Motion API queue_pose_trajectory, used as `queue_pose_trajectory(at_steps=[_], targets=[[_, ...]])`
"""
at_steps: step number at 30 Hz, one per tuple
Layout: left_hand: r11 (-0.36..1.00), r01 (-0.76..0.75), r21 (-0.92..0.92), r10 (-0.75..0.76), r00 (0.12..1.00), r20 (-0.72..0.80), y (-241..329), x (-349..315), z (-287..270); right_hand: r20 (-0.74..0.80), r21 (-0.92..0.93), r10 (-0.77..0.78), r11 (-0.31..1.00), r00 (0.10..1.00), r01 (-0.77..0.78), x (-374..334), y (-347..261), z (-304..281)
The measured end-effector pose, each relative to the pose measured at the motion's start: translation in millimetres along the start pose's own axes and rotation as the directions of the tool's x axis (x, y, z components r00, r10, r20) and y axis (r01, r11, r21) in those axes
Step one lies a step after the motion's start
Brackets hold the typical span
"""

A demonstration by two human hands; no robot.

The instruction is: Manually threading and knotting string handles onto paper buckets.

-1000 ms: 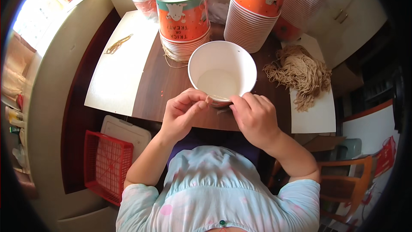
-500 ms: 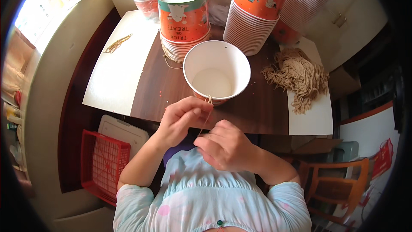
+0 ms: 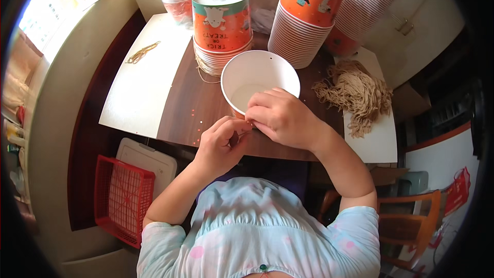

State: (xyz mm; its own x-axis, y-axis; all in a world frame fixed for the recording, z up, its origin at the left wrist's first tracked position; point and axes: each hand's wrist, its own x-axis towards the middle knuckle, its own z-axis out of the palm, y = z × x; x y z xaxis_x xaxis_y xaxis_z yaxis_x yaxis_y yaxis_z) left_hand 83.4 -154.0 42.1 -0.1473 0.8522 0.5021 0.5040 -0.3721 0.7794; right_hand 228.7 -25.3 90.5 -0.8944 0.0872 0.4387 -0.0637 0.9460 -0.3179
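Note:
A paper bucket [image 3: 257,70], white inside and orange outside, stands upright with its mouth up near the table's front edge. One small hole shows in its far wall. At its near rim my left hand [image 3: 222,141] is closed in a pinch on a thin tan string, mostly hidden by the fingers. My right hand [image 3: 285,118] reaches over the same rim from the right, fingertips pinched together against the left fingers. It partly covers the bucket's inside, and the string between the hands barely shows.
Behind stand upside-down bucket stacks, one orange-topped at centre [image 3: 221,25] and another to its right [image 3: 301,33]. A heap of tan strings [image 3: 357,95] lies at right, a few strands [image 3: 142,52] at left. Small paper dots dot the table [image 3: 180,108]. A red basket [image 3: 123,195] stands below left.
My right hand has moved up and forward from near my lap to the bucket's near rim. My left hand stays at the rim. The stretched string between them no longer shows.

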Motion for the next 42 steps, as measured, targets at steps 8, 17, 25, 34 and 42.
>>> queue_pose_trajectory(at_steps=[8,17,25,34,42], targets=[[0.988,0.02,0.155,0.01,0.982,-0.19,-5.3,-8.1,13.1,-0.436,-0.294,0.068,0.932,0.897,-0.214,-39.9,-40.2,46.1],[0.868,0.284,-0.407,-0.403,0.882,-0.243,-1.7,-14.2,30.2,-0.536,-0.041,0.354,0.896,0.767,-0.442,-35.0,-29.1,95.9],[0.041,0.345,-0.938,-0.677,0.699,0.228,-15.2,-11.4,11.1,0.099,0.98,0.756,0.038,0.647,-0.193,-24.4,-31.3,90.5],[0.414,0.234,-0.88,-0.618,0.781,-0.083,-17.3,-22.2,18.3,0.288,0.909,0.763,-0.408,0.579,0.086,-19.2,-34.5,108.1],[0.742,0.288,-0.606,-0.519,0.818,-0.247,-10.0,-20.9,18.9,0.267,0.876,0.723,-0.457,0.637,0.151,-21.0,-37.5,119.7]])
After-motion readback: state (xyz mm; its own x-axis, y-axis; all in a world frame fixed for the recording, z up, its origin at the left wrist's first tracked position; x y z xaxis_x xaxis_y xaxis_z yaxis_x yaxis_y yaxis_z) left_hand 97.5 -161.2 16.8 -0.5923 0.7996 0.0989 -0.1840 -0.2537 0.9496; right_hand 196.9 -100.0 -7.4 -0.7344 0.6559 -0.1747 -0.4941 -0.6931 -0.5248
